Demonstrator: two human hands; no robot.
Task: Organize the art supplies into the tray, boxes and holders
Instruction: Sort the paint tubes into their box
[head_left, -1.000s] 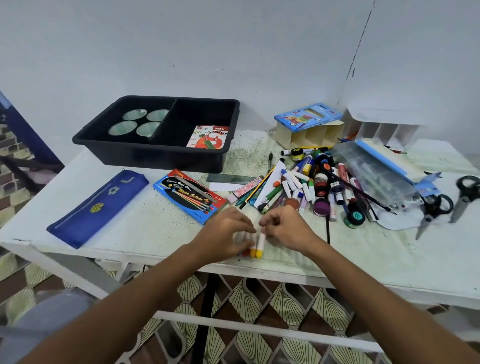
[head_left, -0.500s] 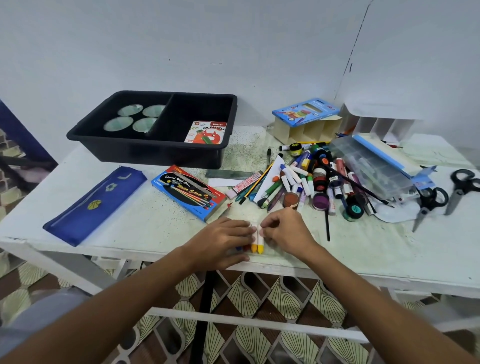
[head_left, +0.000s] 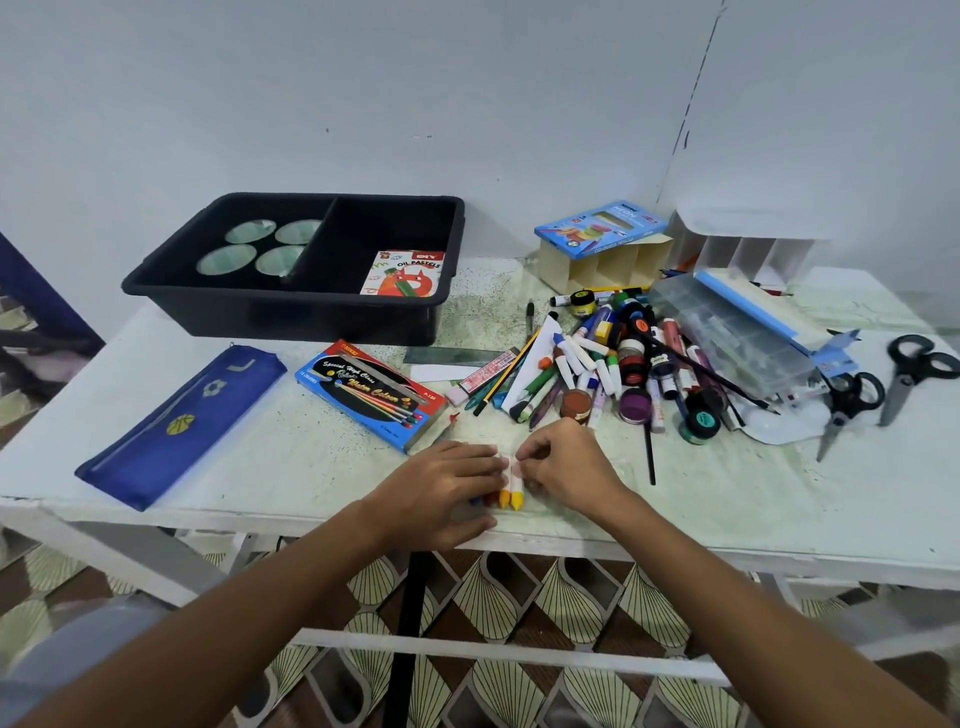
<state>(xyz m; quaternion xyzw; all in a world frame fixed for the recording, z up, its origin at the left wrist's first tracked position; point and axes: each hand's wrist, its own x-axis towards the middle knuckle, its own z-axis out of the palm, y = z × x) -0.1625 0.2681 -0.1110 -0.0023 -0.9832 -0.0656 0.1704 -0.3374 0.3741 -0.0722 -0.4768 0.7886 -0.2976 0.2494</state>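
Several crayons (head_left: 510, 494) lie side by side near the table's front edge, their yellow, orange, red and blue tips pointing toward me. My left hand (head_left: 441, 491) lies flat over their left part. My right hand (head_left: 563, 467) pinches the upper end of the rightmost crayons with curled fingers. Behind them is a heap of markers, paint pots and pencils (head_left: 613, 364). A black two-part tray (head_left: 291, 312) at the back left holds several round cups (head_left: 260, 249) and an oil pastels box (head_left: 405, 273).
A blue pencil pouch (head_left: 182, 421) lies at the left and a water colour box (head_left: 371, 389) beside it. A cream holder (head_left: 597, 270) with a blue box on top, a white divider holder (head_left: 748, 249), a clear case (head_left: 737, 332) and two scissors (head_left: 883, 384) are at the right.
Both hands stay on the crayon row; they have drawn slightly closer together around it. The camera has shifted a little.
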